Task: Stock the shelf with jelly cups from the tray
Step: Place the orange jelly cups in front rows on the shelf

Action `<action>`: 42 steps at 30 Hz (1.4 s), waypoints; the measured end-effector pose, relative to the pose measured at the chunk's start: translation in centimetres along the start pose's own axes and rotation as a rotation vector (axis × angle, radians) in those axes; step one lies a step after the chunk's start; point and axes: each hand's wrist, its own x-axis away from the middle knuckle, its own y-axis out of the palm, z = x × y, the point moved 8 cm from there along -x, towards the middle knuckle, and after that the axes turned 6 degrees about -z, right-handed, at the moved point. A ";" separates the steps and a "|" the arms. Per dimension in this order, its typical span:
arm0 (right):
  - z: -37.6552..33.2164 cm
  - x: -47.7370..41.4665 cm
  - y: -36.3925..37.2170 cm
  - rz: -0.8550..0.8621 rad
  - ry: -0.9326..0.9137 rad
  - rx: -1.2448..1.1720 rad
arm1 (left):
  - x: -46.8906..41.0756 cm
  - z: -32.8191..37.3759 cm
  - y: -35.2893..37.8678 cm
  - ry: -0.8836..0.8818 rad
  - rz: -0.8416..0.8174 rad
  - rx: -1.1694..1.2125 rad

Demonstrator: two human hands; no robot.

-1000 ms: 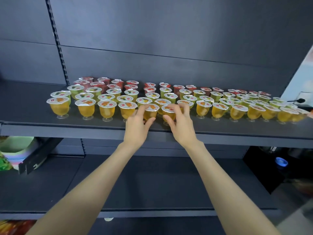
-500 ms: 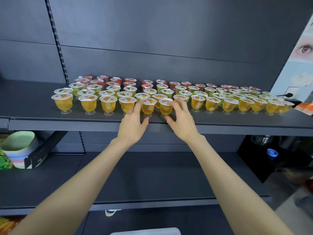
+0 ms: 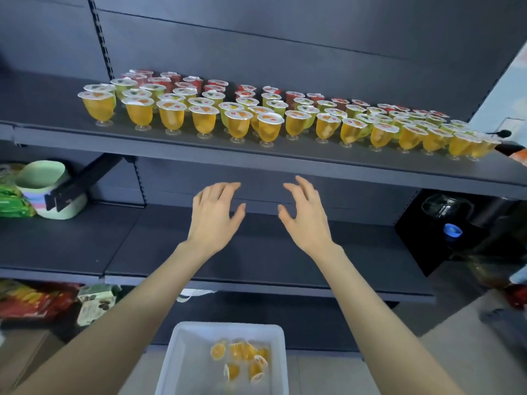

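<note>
Rows of jelly cups stand on the dark upper shelf (image 3: 256,159): orange cups (image 3: 269,129) in front, green ones (image 3: 211,99) behind, red ones (image 3: 246,89) at the back. Below me sits a white tray (image 3: 182,357) with several orange jelly cups (image 3: 243,359) lying loose in it. My left hand (image 3: 215,215) and my right hand (image 3: 303,216) hang in the air below the shelf's front edge, fingers spread and relaxed, holding nothing.
A lower dark shelf (image 3: 256,283) runs behind my forearms. At the left stand stacked pastel bowls (image 3: 45,192) and green packets (image 3: 11,201). Snack packs (image 3: 37,300) lie lower left. A black box with a blue cap (image 3: 452,232) stands at the right.
Both hands have let go of the two front orange cups and dropped below the shelf edge. My view has tilted down, so the tray now shows.
</note>
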 end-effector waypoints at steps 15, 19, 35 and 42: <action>14.3 18.6 25.3 -0.647 0.200 -0.098 | 22.7 -8.4 23.2 -0.453 -0.555 -0.086; 18.1 24.2 34.1 -0.797 0.257 -0.113 | 29.3 -12.7 30.3 -0.593 -0.702 -0.054; 30.1 34.0 57.1 -0.769 0.638 -0.298 | 40.0 -26.6 54.7 -0.797 -0.838 0.258; 31.2 35.1 58.7 -0.586 0.750 -0.319 | 41.5 -27.8 56.7 -0.815 -0.675 0.296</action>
